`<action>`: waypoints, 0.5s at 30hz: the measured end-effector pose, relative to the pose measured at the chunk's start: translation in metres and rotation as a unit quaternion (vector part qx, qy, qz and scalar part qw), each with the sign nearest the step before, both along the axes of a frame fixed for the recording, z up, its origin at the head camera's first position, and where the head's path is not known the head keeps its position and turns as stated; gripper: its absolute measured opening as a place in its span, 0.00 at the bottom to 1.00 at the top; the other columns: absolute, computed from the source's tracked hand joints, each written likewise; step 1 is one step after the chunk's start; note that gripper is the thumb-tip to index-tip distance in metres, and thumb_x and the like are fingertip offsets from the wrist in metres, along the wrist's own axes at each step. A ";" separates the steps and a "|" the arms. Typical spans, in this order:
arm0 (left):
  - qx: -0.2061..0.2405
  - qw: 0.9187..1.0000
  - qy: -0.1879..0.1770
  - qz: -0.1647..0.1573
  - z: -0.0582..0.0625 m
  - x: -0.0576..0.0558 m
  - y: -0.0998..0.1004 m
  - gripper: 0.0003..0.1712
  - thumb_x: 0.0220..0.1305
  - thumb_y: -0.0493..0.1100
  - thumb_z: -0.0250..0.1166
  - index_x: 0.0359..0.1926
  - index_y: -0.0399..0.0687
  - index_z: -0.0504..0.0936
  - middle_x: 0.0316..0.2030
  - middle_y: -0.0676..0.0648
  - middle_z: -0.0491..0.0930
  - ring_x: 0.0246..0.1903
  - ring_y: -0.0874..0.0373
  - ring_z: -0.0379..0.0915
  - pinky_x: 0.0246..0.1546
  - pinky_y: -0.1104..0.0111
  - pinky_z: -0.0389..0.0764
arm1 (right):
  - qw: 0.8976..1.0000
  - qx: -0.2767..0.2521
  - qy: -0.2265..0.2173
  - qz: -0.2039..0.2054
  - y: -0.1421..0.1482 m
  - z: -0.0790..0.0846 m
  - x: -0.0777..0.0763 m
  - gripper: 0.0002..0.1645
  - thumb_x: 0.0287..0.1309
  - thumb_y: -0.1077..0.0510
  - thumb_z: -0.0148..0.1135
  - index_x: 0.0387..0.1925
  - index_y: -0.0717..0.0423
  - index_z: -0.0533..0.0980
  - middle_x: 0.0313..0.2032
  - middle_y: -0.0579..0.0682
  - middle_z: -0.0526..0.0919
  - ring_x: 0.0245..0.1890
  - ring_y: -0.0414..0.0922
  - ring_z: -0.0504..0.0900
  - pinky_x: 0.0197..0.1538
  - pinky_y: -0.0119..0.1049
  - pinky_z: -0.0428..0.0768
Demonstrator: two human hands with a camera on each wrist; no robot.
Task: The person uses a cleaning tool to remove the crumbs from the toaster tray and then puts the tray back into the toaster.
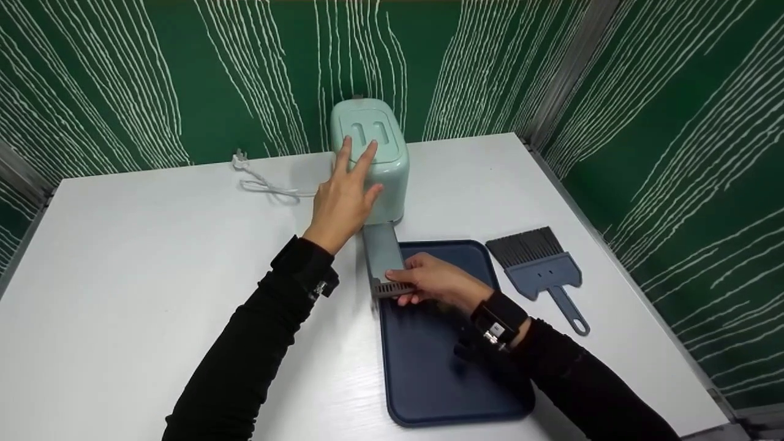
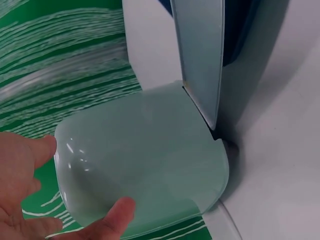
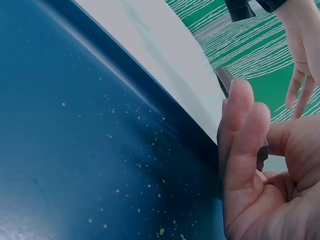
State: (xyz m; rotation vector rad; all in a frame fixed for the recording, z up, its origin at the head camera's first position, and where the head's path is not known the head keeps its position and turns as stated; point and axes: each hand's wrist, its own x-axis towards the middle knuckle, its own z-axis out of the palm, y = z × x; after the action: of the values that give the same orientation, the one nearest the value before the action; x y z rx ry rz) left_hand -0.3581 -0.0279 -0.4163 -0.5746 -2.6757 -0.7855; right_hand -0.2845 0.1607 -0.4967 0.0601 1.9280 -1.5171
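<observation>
A mint-green toaster [image 1: 392,184] stands at the back of the table, two oblong recesses in its top. My left hand [image 1: 342,202] lies over its near top edge with the fingers spread; the left wrist view shows the thumb against the smooth side of the toaster [image 2: 135,155]. From the toaster's lower front a long grey crumb tray [image 1: 383,248] sticks out, its slotted end towards me. My right hand [image 1: 438,278] pinches that end between thumb and fingers, over a dark blue serving tray [image 1: 429,380]. Pale crumbs dot the serving tray [image 3: 100,165] in the right wrist view.
To the right lies a blue-grey hand brush [image 1: 542,272] with dark bristles. A white power cord [image 1: 269,188] with its plug is on the table left of the toaster. Green walls [image 1: 233,79] with white streaks rise behind and at the right.
</observation>
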 end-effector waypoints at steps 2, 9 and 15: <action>-0.003 1.000 -0.004 0.002 -0.002 -0.001 -0.001 0.39 0.71 0.52 0.63 0.78 0.62 0.57 0.79 0.37 0.47 0.29 0.45 0.81 0.29 0.54 0.79 | 1.000 0.000 0.000 -0.001 -0.001 0.000 -0.001 0.17 0.70 0.47 0.60 0.38 0.59 0.77 0.25 0.49 0.85 0.22 0.37 0.84 0.25 0.25 0.77; -0.013 1.000 -0.027 0.004 -0.007 -0.002 -0.003 0.35 0.72 0.53 0.62 0.76 0.60 0.63 0.78 0.38 0.49 0.37 0.42 0.83 0.36 0.51 0.82 | 1.000 -0.002 -0.012 -0.009 -0.002 -0.003 -0.008 0.15 0.71 0.50 0.60 0.40 0.59 0.77 0.25 0.49 0.85 0.21 0.37 0.83 0.24 0.25 0.77; -0.012 1.000 -0.022 0.002 -0.007 -0.003 -0.002 0.33 0.72 0.51 0.62 0.75 0.59 0.64 0.78 0.37 0.50 0.34 0.42 0.82 0.37 0.51 0.82 | 1.000 -0.007 -0.019 -0.020 -0.002 -0.002 -0.014 0.15 0.72 0.50 0.59 0.43 0.60 0.77 0.27 0.50 0.85 0.21 0.37 0.83 0.24 0.25 0.77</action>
State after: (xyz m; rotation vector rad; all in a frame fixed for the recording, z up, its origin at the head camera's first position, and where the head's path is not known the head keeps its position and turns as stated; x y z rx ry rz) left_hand -0.3612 -0.0298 -0.4237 -0.5652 -2.7299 -0.7749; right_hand -0.2987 0.1584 -0.4991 0.1203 1.8970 -1.5443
